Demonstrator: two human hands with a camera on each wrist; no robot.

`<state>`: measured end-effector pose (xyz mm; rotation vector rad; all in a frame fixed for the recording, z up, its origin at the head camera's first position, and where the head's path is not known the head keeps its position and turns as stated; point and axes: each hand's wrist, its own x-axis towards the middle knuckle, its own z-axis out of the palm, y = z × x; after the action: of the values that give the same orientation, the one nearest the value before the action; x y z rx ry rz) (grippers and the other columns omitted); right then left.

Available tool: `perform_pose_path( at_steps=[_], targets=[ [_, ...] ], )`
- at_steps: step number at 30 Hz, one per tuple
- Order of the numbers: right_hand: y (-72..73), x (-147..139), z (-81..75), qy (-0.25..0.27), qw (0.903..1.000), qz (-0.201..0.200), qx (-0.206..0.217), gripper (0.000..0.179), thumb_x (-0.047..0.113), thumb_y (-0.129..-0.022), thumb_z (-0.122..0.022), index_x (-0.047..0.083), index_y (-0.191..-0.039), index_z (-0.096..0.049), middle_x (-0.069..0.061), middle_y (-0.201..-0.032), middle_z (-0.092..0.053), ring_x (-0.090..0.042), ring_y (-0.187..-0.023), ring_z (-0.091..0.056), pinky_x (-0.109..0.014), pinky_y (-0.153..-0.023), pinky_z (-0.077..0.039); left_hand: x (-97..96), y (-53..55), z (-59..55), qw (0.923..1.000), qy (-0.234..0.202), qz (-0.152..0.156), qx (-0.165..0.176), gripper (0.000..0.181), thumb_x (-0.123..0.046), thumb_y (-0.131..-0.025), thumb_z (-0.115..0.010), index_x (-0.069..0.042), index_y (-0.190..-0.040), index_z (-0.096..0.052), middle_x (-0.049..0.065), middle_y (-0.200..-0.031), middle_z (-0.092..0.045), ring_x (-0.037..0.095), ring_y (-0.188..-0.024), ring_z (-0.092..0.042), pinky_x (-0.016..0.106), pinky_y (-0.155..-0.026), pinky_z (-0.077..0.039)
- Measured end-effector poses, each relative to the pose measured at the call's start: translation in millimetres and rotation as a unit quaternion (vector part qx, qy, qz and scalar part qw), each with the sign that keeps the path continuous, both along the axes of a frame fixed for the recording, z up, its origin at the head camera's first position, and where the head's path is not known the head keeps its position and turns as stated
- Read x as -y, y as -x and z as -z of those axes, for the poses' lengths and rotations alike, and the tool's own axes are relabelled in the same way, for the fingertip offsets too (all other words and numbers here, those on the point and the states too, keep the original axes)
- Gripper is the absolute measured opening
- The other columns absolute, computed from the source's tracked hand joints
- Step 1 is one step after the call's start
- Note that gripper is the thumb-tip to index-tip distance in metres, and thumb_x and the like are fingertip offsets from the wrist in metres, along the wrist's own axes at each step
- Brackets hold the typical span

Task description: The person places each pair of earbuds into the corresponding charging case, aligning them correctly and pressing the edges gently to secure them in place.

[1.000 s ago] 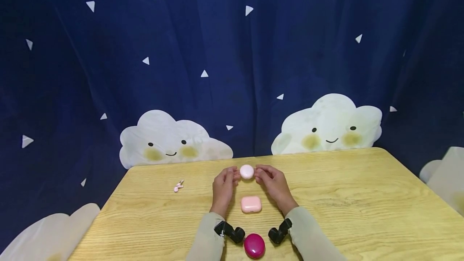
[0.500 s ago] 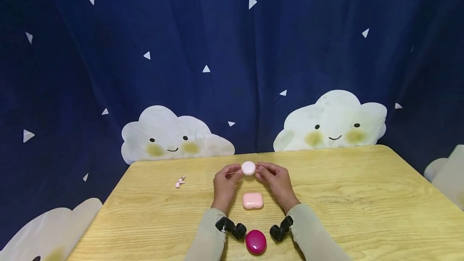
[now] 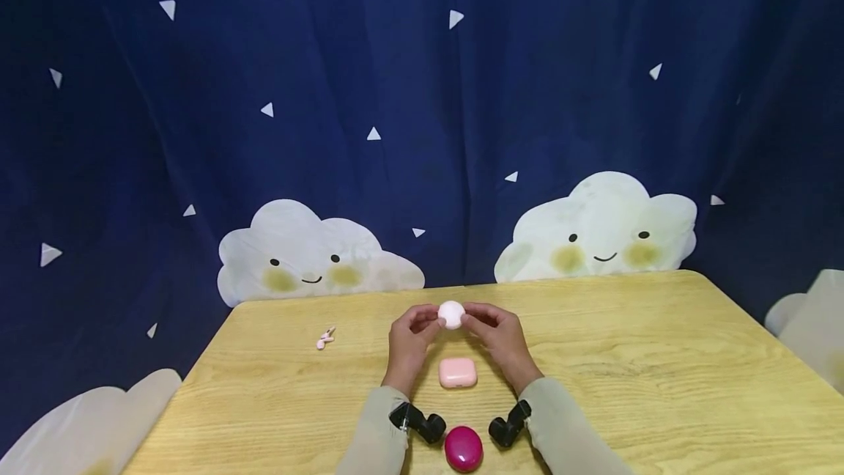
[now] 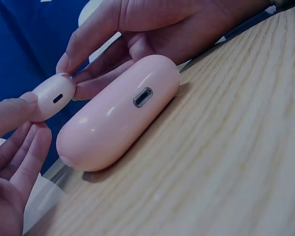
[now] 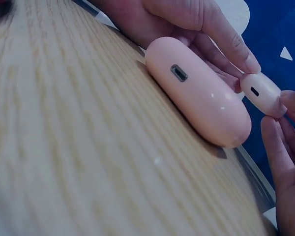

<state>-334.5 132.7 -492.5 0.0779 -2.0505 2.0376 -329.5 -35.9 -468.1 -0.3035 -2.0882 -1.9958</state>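
A small round white earbud case (image 3: 451, 314) is between my two hands towards the back of the table. My left hand (image 3: 410, 343) pinches its left edge between thumb and fingers. At the opposite edge, the right hand (image 3: 504, 340) grips it the same way. Both wrist views show the charging port on the white earbud case (image 4: 54, 97), facing my wrists. Between my forearms a pink oblong earbud case (image 3: 458, 372) lies on the table, its own port visible in the right wrist view. Its lid looks closed.
A glossy magenta round case (image 3: 464, 449) lies nearest me, between the black wrist cameras. Two small pale pink earbuds (image 3: 325, 339) rest on the wooden table (image 3: 659, 372) at the left. A dark blue curtain (image 3: 422, 79) with clouds hangs behind the back edge.
My thumbs have moved inward onto the near edges of the white case, which both hands now pinch. The pink and magenta cases and the earbuds stay in place.
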Motion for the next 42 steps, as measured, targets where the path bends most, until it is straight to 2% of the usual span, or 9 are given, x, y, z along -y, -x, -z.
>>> perform_pose_path(
  at_steps=[7, 11, 15, 20, 24, 32, 37, 42],
  targets=[
    [-2.6, 0.2, 2.9, 0.047, 0.9987, -0.021, 0.005, 0.031, 0.016, -0.083, -0.077, 0.006, -0.111, -0.070, -0.011, -0.104, -0.069, -0.015, -0.091, -0.063, -0.026, -0.075, -0.054, 0.8, 15.9, 25.8, 0.9982, -0.043, 0.041, 0.010, 0.031, -0.001, -0.082, -0.074, 0.004, -0.111, -0.066, 0.020, -0.097, -0.067, 0.021, -0.086, -0.064, 0.019, -0.074, -0.051],
    [-3.5, -0.1, 4.3, 0.110, 0.9922, -0.058, 0.011, 0.039, 0.011, -0.084, -0.075, -0.001, -0.119, -0.064, -0.014, -0.104, -0.068, -0.016, -0.092, -0.065, -0.033, -0.081, -0.055, 1.0, 15.3, 29.1, 0.9943, -0.077, 0.071, 0.020, 0.034, 0.000, -0.084, -0.072, 0.005, -0.116, -0.063, 0.022, -0.103, -0.066, 0.017, -0.087, -0.065, 0.025, -0.077, -0.054],
    [-4.0, -0.4, 4.9, 0.168, 0.9809, -0.096, 0.017, 0.044, 0.005, -0.086, -0.072, -0.006, -0.125, -0.058, -0.014, -0.106, -0.068, -0.018, -0.095, -0.066, -0.038, -0.088, -0.052, 1.2, 13.6, 29.4, 0.9881, -0.112, 0.101, 0.032, 0.037, 0.002, -0.085, -0.069, 0.005, -0.121, -0.059, 0.026, -0.107, -0.064, 0.015, -0.089, -0.066, 0.036, -0.081, -0.055],
    [-5.9, -1.2, 4.6, 0.208, 0.9689, -0.133, 0.016, 0.046, 0.001, -0.089, -0.066, -0.010, -0.131, -0.051, -0.017, -0.119, -0.063, -0.018, -0.102, -0.064, -0.041, -0.094, -0.048, 1.5, 13.0, 30.6, 0.9835, -0.127, 0.119, 0.050, 0.039, 0.000, -0.087, -0.068, 0.004, -0.124, -0.057, 0.025, -0.111, -0.064, 0.015, -0.090, -0.066, 0.041, -0.081, -0.055],
    [-7.0, -1.8, 3.8, 0.216, 0.9649, -0.148, 0.015, 0.047, 0.000, -0.090, -0.064, -0.011, -0.133, -0.048, -0.015, -0.124, -0.060, -0.017, -0.103, -0.063, -0.040, -0.095, -0.047, 1.5, 13.1, 30.8, 0.9840, -0.122, 0.117, 0.056, 0.039, 0.000, -0.087, -0.068, 0.001, -0.125, -0.057, 0.024, -0.111, -0.064, 0.015, -0.088, -0.065, 0.038, -0.077, -0.056],
    [-3.8, -3.5, 1.1, 0.213, 0.9651, -0.152, 0.008, 0.047, -0.001, -0.090, -0.064, -0.010, -0.133, -0.048, -0.007, -0.118, -0.063, -0.016, -0.098, -0.064, -0.033, -0.089, -0.052, 0.4, 14.8, 25.8, 0.9860, -0.103, 0.120, 0.054, 0.038, -0.003, -0.087, -0.068, -0.004, -0.124, -0.058, 0.022, -0.111, -0.063, 0.018, -0.087, -0.063, 0.036, -0.075, -0.056],
    [-3.8, -3.7, -1.2, 0.215, 0.9638, -0.155, 0.026, 0.048, 0.000, -0.090, -0.065, -0.007, -0.134, -0.049, -0.007, -0.111, -0.065, -0.017, -0.094, -0.065, -0.032, -0.085, -0.054, 1.0, 16.0, 25.2, 0.9862, -0.101, 0.120, 0.054, 0.038, -0.004, -0.087, -0.068, -0.005, -0.124, -0.059, 0.020, -0.112, -0.063, 0.019, -0.087, -0.063, 0.035, -0.074, -0.056],
    [-5.1, -3.9, -3.0, 0.196, 0.9670, -0.157, 0.047, 0.046, 0.002, -0.090, -0.065, -0.003, -0.133, -0.052, -0.005, -0.106, -0.064, -0.016, -0.089, -0.063, -0.031, -0.081, -0.054, 1.6, 15.3, 25.8, 0.9856, -0.093, 0.132, 0.048, 0.038, -0.004, -0.089, -0.066, -0.007, -0.125, -0.057, 0.018, -0.114, -0.061, 0.019, -0.085, -0.062, 0.032, -0.071, -0.055]
  ],
)
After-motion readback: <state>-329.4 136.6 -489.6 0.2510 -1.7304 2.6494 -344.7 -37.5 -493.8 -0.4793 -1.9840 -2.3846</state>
